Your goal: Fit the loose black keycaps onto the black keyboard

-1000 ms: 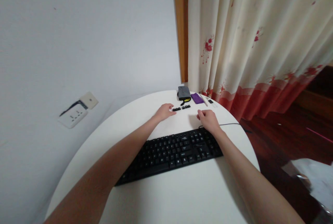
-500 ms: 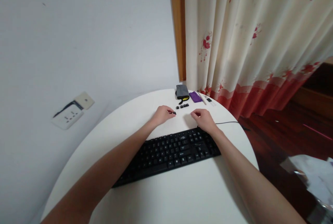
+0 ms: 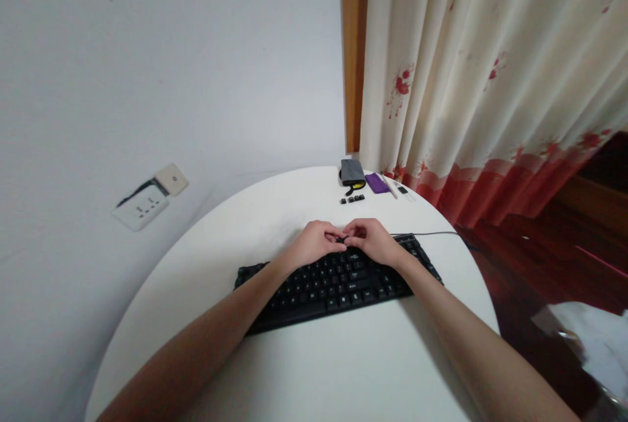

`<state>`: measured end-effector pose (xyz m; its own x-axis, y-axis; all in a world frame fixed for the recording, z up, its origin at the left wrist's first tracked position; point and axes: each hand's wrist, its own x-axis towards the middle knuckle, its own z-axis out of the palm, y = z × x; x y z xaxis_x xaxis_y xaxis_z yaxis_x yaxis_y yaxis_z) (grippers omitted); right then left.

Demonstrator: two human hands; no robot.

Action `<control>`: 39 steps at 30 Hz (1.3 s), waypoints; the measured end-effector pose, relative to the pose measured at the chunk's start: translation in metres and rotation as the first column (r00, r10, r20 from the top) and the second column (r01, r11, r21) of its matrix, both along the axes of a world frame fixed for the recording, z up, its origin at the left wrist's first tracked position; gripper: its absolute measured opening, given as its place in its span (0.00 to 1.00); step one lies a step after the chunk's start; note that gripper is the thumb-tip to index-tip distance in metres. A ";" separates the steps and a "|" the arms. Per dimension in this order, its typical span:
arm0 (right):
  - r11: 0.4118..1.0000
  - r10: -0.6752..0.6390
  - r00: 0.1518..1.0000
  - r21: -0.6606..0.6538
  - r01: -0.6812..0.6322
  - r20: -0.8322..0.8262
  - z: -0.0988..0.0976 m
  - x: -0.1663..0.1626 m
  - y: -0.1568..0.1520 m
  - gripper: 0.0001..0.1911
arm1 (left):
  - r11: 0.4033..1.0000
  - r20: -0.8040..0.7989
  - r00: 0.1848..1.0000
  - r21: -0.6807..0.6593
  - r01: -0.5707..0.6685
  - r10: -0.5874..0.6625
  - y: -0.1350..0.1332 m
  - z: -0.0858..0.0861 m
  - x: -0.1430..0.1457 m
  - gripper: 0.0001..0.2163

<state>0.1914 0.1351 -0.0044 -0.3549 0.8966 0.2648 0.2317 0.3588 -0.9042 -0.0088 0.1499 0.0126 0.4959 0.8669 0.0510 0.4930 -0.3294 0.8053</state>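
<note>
A black keyboard (image 3: pixel 314 288) lies at a slant across the white table. Over its far edge my two hands meet, fingertips almost touching. My left hand (image 3: pixel 318 241) is closed in a pinch on a small black keycap (image 3: pixel 341 239). From the other side, the thumb and fingers of my right hand (image 3: pixel 369 239) close on the same keycap. Fingers partly cover it, so whether it sits on the keyboard I cannot tell. Beyond my hands, several loose black keycaps (image 3: pixel 352 199) stand in a short row.
At the table's far edge are a grey pouch (image 3: pixel 352 172), a purple cloth (image 3: pixel 377 183), a pale stick (image 3: pixel 389 186) and a small black-and-clear item (image 3: pixel 403 190). A cable (image 3: pixel 426 233) runs off to the right. The wall (image 3: pixel 220 69) and curtain (image 3: pixel 441 82) stand close behind.
My left hand has carried the keycap right and nearer, down to the keyboard's far edge. My right hand has moved left to meet it. The camera view has shifted slightly.
</note>
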 end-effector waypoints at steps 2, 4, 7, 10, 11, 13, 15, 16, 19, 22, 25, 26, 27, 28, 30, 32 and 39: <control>1.000 -0.006 0.998 0.028 0.004 0.062 0.001 0.002 0.001 0.05 | 0.998 0.035 0.999 -0.051 0.035 -0.033 0.000 -0.003 -0.002 0.12; 0.999 -0.016 0.992 0.049 0.010 0.125 0.004 0.005 0.001 0.05 | 0.992 0.083 0.995 -0.106 0.063 -0.054 0.000 -0.005 -0.002 0.11; 0.998 -0.041 0.979 0.045 0.033 0.200 0.006 0.008 0.001 0.07 | 0.982 0.152 0.988 -0.182 0.058 -0.030 0.001 -0.008 -0.002 0.12; 0.998 -0.055 0.966 0.044 0.045 0.252 0.006 0.009 0.002 0.08 | 0.976 0.165 0.986 -0.213 0.046 -0.010 0.004 -0.011 -0.005 0.09; 0.998 -0.052 0.965 0.044 0.042 0.257 0.005 0.009 0.001 0.08 | 0.975 0.156 0.988 -0.215 0.049 -0.015 0.005 -0.012 -0.006 0.08; 0.999 -0.040 0.965 0.040 0.031 0.259 0.004 0.007 0.000 0.09 | 0.974 0.140 0.990 -0.219 0.052 -0.021 0.006 -0.012 -0.008 0.08; 0.999 -0.026 0.965 0.036 0.017 0.261 0.004 0.005 -0.001 0.09 | 0.976 0.129 0.991 -0.213 0.042 -0.014 0.005 -0.011 -0.008 0.09; 0.999 -0.021 0.964 0.035 0.013 0.265 0.004 0.004 -0.001 0.09 | 0.978 0.123 0.992 -0.206 0.033 -0.007 0.004 -0.010 -0.007 0.09; 0.999 -0.027 0.960 0.034 0.018 0.278 0.002 0.003 -0.002 0.08 | 0.985 0.091 0.996 -0.171 0.008 0.008 0.001 -0.008 -0.004 0.09; 0.999 -0.040 0.954 0.038 0.030 0.296 0.001 0.003 -0.002 0.08 | 0.991 0.066 0.998 -0.132 0.017 -0.008 0.000 -0.007 -0.004 0.09; 0.998 -0.050 0.947 0.053 0.035 0.318 0.001 0.004 -0.002 0.08 | 0.994 0.038 0.999 -0.103 0.040 -0.036 0.002 -0.008 -0.006 0.11; 0.998 -0.052 0.944 0.056 0.036 0.325 0.001 0.005 -0.001 0.08 | 0.994 0.033 0.999 -0.099 0.043 -0.040 0.003 -0.008 -0.007 0.12; 0.998 -0.052 0.943 0.057 0.036 0.329 0.001 0.005 -0.001 0.08 | 0.994 0.029 0.999 -0.098 0.041 -0.039 0.003 -0.008 -0.008 0.12; 0.998 -0.053 0.943 0.054 0.037 0.327 0.001 0.005 -0.002 0.08 | 0.994 0.026 0.999 -0.099 0.036 -0.034 0.003 -0.008 -0.008 0.12; 0.998 -0.053 0.949 0.041 0.042 0.310 0.002 0.005 -0.002 0.08 | 0.994 0.021 1.000 -0.104 0.022 -0.020 0.003 -0.008 -0.008 0.11; 0.999 -0.044 0.958 0.021 0.040 0.284 0.004 0.004 -0.002 0.09 | 0.994 0.022 1.000 -0.107 0.011 -0.008 0.002 -0.008 -0.007 0.11; 1.000 -0.007 0.966 0.007 0.006 0.260 0.003 0.003 -0.003 0.09 | 0.997 0.053 0.999 -0.082 0.015 -0.011 0.001 -0.008 -0.007 0.09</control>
<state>0.1947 0.1321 -0.0019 -0.4062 0.8979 0.1695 0.4611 0.3615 -0.8104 -0.0157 0.1509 0.0050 0.5055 0.8628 0.0061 0.4454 -0.2670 0.8546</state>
